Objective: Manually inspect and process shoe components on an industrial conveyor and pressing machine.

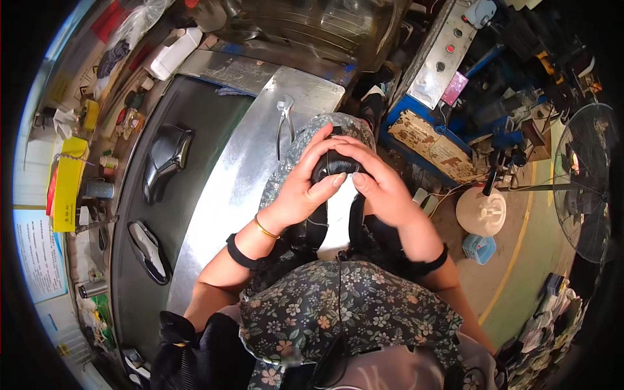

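Observation:
A black shoe (338, 224) with a white underside is held over my lap, its rounded black end pointing away from me. My left hand (305, 185) wraps its left side, with the thumb pressed at the black edge. From the right, my right hand (385, 185) grips the same end. Both thumbs almost meet where the black leather borders the white. The fingers curl over the far end and partly hide it. Lasting pincers (284, 120) lie on the shiny metal plate (221, 195), left of the shoe.
On the dark belt (195, 130) at left lie a glossy black shoe (168, 159) and a shoe with its pale underside up (149, 252). A machine panel with buttons (442, 55), a cream jug (481, 211), a blue basket (479, 247) and a fan (582, 182) stand at right.

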{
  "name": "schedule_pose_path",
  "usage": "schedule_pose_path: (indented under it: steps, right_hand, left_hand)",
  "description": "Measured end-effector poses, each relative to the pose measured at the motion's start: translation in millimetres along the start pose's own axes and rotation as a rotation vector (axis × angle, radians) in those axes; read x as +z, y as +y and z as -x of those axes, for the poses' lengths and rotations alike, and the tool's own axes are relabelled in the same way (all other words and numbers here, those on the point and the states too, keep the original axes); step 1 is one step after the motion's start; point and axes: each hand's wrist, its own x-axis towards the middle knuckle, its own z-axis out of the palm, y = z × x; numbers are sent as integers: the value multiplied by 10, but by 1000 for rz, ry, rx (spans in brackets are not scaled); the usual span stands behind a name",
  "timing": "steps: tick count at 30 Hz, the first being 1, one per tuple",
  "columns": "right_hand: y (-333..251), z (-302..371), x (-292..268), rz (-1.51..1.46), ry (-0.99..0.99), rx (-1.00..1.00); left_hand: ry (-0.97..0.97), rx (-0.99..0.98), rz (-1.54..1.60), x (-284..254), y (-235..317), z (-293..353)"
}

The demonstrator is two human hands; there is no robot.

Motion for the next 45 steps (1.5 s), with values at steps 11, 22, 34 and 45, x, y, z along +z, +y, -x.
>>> schedule_pose_path:
  steps: [11, 22, 34, 45]
  right_hand:
    - [-64, 771, -769, -697, 28, 305]
    - [-25, 2105, -586, -739, 938, 1098]
    - [1512, -1334, -943, 69, 509, 283]
    - [1712, -1626, -973, 343, -17, 268]
  left_hand:
    - [-133, 364, -225, 612, 666, 62]
    - [167, -197, 346, -105, 85, 433]
    - [856, -609, 49, -1117, -394, 1436]
    - [937, -793, -1485, -3506, -1050, 1752]
